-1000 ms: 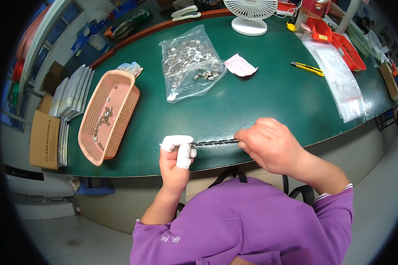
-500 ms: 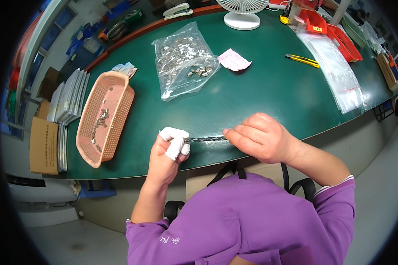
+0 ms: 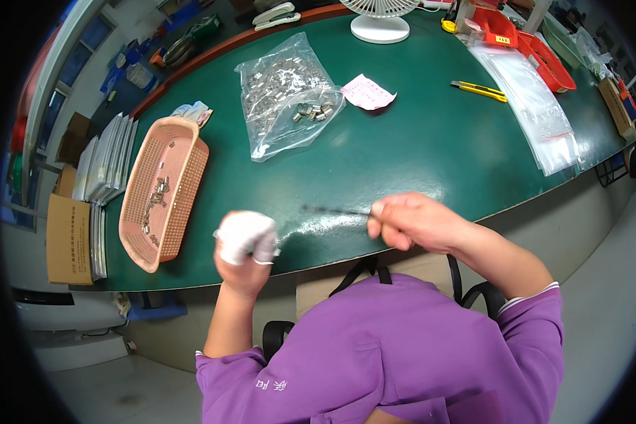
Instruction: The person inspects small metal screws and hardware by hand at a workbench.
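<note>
Grey floor point(image 3: 155, 381) borders your glossy green table point(image 3: 403, 152). A pink basket point(image 3: 184, 201) stands left; a clear bag point(image 3: 281, 146) lies far. Your left hand point(image 3: 244, 244) curls its white-covered fingers; I can't tell whether they hold anything. Your right hand point(image 3: 413, 220) pinches a slim dark rod point(image 3: 336, 210) rightward, apparently leaving its left end free above the near table. Basket and bag presumably stop small metal pieces point(image 3: 157, 199) scattering.

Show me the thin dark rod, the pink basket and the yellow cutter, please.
Thin dark rod point(image 3: 337, 210): head view, middle of its visible length.
Pink basket point(image 3: 188, 191): head view, its right outer wall.
Yellow cutter point(image 3: 483, 90): head view, middle of its handle.
</note>
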